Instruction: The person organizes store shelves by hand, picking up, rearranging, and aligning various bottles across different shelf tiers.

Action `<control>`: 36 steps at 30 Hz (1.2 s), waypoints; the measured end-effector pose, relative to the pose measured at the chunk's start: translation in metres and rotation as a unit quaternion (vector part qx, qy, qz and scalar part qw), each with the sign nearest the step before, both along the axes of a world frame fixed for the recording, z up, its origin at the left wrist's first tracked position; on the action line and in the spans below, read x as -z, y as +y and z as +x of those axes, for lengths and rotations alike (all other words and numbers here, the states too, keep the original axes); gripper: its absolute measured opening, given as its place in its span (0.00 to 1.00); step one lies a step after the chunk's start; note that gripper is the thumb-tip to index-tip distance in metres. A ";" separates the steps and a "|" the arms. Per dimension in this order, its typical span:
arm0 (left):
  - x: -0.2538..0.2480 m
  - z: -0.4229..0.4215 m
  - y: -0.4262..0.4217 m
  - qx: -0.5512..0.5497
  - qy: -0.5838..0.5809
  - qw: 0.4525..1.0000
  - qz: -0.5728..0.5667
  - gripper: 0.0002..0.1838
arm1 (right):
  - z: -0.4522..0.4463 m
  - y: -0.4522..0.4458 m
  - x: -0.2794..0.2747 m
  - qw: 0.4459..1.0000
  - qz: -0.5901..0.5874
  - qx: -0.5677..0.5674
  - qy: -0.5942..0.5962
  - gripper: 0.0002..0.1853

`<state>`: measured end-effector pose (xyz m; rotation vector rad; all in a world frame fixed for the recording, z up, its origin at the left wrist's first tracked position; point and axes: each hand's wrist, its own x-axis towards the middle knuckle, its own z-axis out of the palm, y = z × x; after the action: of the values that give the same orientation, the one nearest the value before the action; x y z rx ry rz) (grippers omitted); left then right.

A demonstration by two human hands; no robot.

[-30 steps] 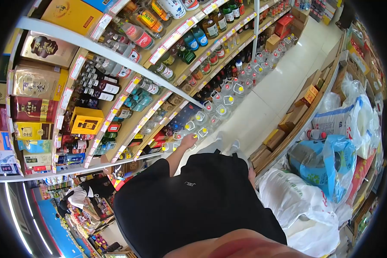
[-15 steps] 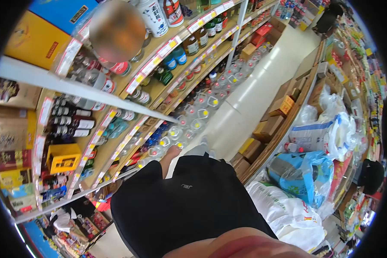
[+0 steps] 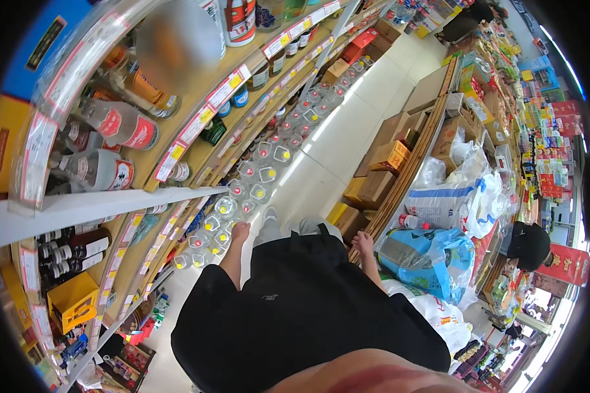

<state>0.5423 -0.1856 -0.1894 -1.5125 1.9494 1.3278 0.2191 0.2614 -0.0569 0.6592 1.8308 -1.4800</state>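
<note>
Bottles [image 3: 221,237] line the floor [image 3: 308,178] at ten o'clock, just beside our half-open, apparently empty left grip [image 3: 240,232], our right grip [image 3: 362,243] likewise at one o'clock, so careful footing would serve us best.

Bright overhead light, floor glare; edges warped, upper-left patch seemingly blurred.
</note>
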 end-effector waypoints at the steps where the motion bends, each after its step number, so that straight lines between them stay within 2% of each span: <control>1: 0.007 0.008 0.004 0.013 -0.025 0.999 0.023 0.24 | -0.008 0.000 -0.005 1.000 0.016 0.009 0.009 0.10; 3: 0.027 0.027 0.011 0.022 -0.055 0.997 0.059 0.24 | -0.020 -0.004 -0.016 0.998 0.043 0.030 0.026 0.09; 6: 0.033 0.041 0.022 0.023 -0.082 0.993 0.081 0.24 | -0.030 0.022 0.012 0.998 0.036 0.044 -0.027 0.11; 7: 0.032 0.043 0.025 0.027 -0.093 0.992 0.085 0.24 | -0.032 0.028 0.014 0.995 0.072 0.037 -0.059 0.15; 8: 0.045 0.045 0.023 0.069 -0.092 0.991 0.070 0.22 | -0.032 0.033 0.018 0.992 0.081 0.022 -0.090 0.16; 10: 0.038 0.036 0.021 0.152 -0.090 0.984 0.035 0.20 | -0.037 0.044 0.028 0.984 0.092 -0.013 -0.150 0.17; 11: 0.032 0.028 0.016 0.304 -0.039 0.951 -0.033 0.10 | -0.041 0.062 0.057 0.979 0.100 -0.076 -0.161 0.21; 13: 0.018 -0.006 0.023 0.252 -0.069 0.961 -0.089 0.14 | -0.063 0.066 0.070 0.951 0.196 -0.217 -0.100 0.22; 14: -0.006 -0.028 0.025 0.224 -0.082 0.964 -0.116 0.16 | -0.071 0.067 0.072 0.936 0.231 -0.255 -0.073 0.23; 15: -0.018 -0.051 0.031 0.144 -0.045 0.985 -0.081 0.18 | -0.082 0.064 0.071 0.937 0.236 -0.248 -0.062 0.24; 17: -0.046 -0.099 0.042 -0.022 0.040 0.999 -0.020 0.23 | -0.111 0.045 0.040 0.970 0.181 -0.154 -0.043 0.19; 18: -0.069 -0.126 0.051 -0.096 0.047 0.994 0.023 0.26 | -0.128 0.046 0.060 0.985 0.133 -0.087 -0.066 0.18; 20: -0.146 -0.189 0.063 0.001 -0.022 0.999 -0.030 0.28 | -0.154 0.064 0.108 0.991 0.048 0.040 -0.118 0.15; 23: -0.154 -0.226 0.067 0.035 -0.006 0.996 -0.088 0.29 | -0.209 0.057 0.108 0.994 0.006 0.032 -0.100 0.11; 26: -0.167 -0.245 0.069 0.033 0.010 0.996 -0.088 0.29 | -0.254 0.054 0.116 0.988 -0.022 0.108 -0.108 0.13; 29: -0.170 -0.246 0.071 0.029 -0.013 0.996 -0.079 0.29 | -0.277 0.058 0.111 0.987 -0.094 0.095 -0.084 0.16; 31: -0.186 -0.248 0.078 0.041 -0.045 0.995 -0.081 0.29 | -0.279 0.049 0.076 0.984 -0.089 0.117 -0.098 0.14; 34: -0.184 -0.239 0.090 0.073 -0.070 0.990 -0.102 0.30 | -0.271 0.050 0.086 0.992 -0.063 0.094 -0.058 0.14; 36: -0.186 -0.231 0.100 0.089 -0.084 0.986 -0.110 0.30 | -0.258 0.053 0.128 0.998 -0.008 0.069 -0.001 0.14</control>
<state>0.3115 -0.0860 -0.0038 -1.4519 2.1198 0.9064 -0.0394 0.3148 -0.1850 0.7919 1.8014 -1.5800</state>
